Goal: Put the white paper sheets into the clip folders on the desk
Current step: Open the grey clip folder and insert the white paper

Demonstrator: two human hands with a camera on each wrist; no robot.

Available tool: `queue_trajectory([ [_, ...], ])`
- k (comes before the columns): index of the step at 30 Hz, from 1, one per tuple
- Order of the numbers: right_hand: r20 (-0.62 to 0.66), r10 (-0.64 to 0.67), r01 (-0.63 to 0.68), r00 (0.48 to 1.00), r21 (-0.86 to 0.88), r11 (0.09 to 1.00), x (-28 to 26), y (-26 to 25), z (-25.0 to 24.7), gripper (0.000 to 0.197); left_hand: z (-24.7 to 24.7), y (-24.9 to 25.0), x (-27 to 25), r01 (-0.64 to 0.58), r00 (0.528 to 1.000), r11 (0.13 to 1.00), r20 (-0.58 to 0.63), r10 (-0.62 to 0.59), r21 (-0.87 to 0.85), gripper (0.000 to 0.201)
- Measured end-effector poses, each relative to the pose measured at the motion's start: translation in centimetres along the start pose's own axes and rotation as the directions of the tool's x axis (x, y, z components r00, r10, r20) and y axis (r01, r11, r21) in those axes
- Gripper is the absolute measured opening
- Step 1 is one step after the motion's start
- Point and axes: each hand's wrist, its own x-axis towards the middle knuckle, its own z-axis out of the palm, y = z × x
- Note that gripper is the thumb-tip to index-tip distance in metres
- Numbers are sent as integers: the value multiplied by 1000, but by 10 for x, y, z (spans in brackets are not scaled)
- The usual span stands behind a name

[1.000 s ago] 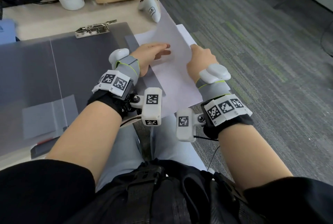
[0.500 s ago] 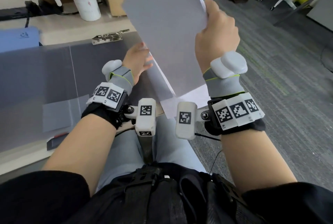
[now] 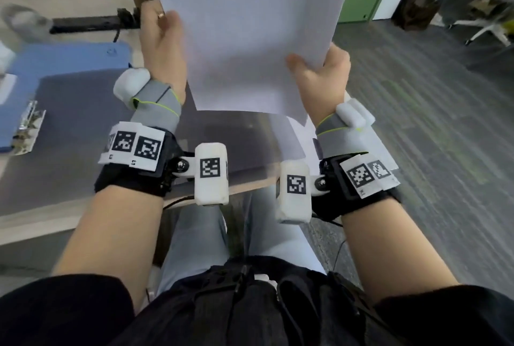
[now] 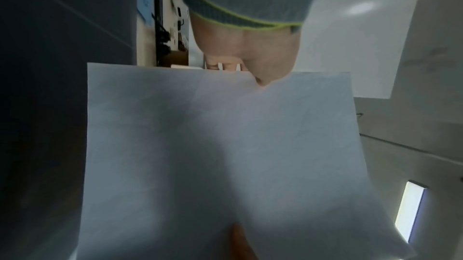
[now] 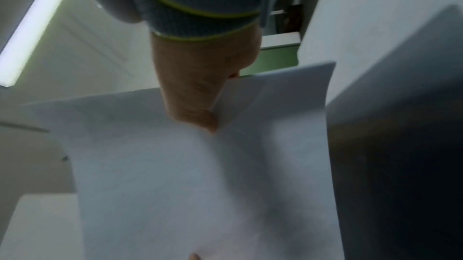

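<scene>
At the desk's (image 3: 33, 227) far left edge lies a flat blue folder (image 3: 64, 60) with a metal clip (image 3: 27, 128); beside it, toward the near right corner, a smooth grey translucent folder (image 3: 78, 112) lies flat; the left hand (image 3: 162, 48) pinches the left edge of a thin white paper sheet (image 3: 250, 28), thumb in front, fingers curled behind; the matte, rectangular sheet is held upright above the desk's right end; the right hand (image 3: 322, 78) pinches its lower right corner; more white sheets (image 3: 294, 137) lie below.

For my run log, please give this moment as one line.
left hand: holds white paper sheet | right hand: holds same sheet | sheet: above clip folder
</scene>
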Motion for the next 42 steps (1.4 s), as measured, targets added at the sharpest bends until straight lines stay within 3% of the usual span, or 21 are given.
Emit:
queue_trajectory([
  [2, 65, 91, -99, 994, 145, 984, -6, 12, 8, 12, -11, -7, -5, -10, 1000, 999, 30, 9, 53, 10],
  [4, 117, 138, -165, 984, 269, 949, -11, 22, 14, 13, -19, -18, -8, -12, 999, 996, 51, 7, 84, 14],
  [9, 121, 153, -187, 981, 377, 907, -9, 19, 22, 42, -21, -14, -7, 86, 994, 989, 58, -94, 119, 22],
  [13, 144, 132, -179, 981, 386, 905, -6, 13, 31, 11, -28, -9, -4, 50, 999, 997, 7, -51, 63, 20],
  [20, 160, 187, -236, 969, 388, 891, -13, 24, 45, 11, -28, -23, -15, 217, 976, 976, 13, -217, 25, 31],
  [24, 130, 176, -214, 976, 398, 892, -2, 16, 45, 13, -28, -17, -2, 172, 985, 982, -11, -172, 75, 34],
  [28, 117, 207, -234, 971, 306, 923, 8, 16, 46, 9, -36, -26, 15, 128, 991, 971, 10, -133, 204, 36],
  [32, 63, 262, -267, 963, 86, 960, 11, 36, 53, 37, -44, -49, 17, 234, 969, 919, 3, -247, 317, 38],
  [36, 41, 398, -392, 917, -105, 914, 7, 61, 56, 35, -48, -72, 8, 324, 934, 828, -19, -356, 457, 27],
  [39, 58, 462, -443, 885, -202, 874, -1, 74, 55, 36, -55, -90, 6, 370, 909, 788, -17, -417, 492, 44],
  [42, 60, 512, -480, 857, -269, 835, -4, 80, 55, 42, -57, -99, 2, 381, 888, 769, 31, -460, 513, 38],
])
